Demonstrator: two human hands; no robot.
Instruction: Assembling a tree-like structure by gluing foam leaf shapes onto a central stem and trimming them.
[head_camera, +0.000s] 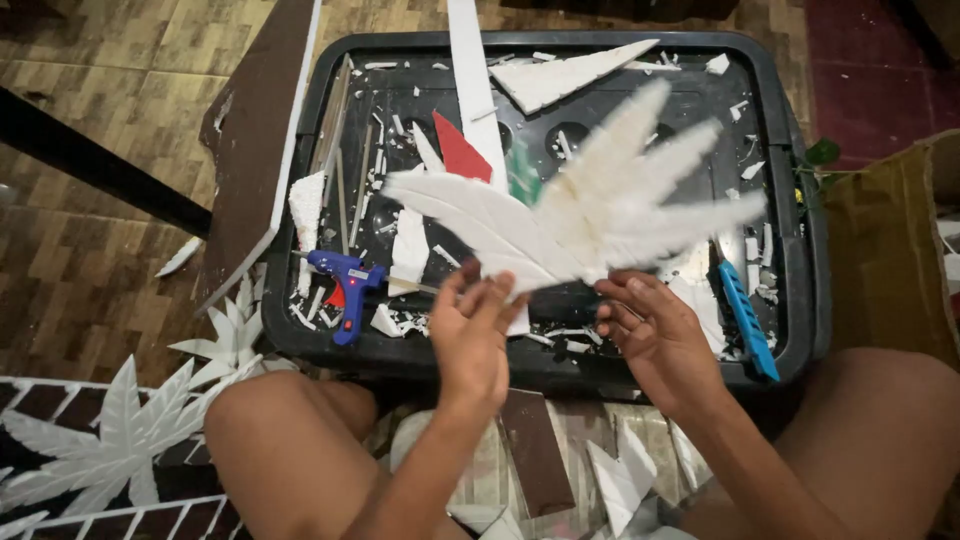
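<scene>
My left hand (472, 335) and my right hand (650, 335) hold up a white foam wing (590, 215) made of several feather-shaped pieces fanned out from one base. The fingers of both hands pinch its lower edge, left at the smooth feathers, right at the rough ones. The wing hovers over a black plastic lid (795, 250) strewn with white foam scraps. A blue hot glue gun (345, 285) lies on the lid to the left of my left hand. A blue utility knife (748, 320) lies to the right of my right hand.
A red foam scrap (460, 150) and long white strips (475, 90) lie on the lid. A brown board (255, 130) leans at the left. White cut-out foam leaves (120, 440) lie on the floor at lower left. A cardboard box (890, 250) stands at the right. My bare knees flank the lid.
</scene>
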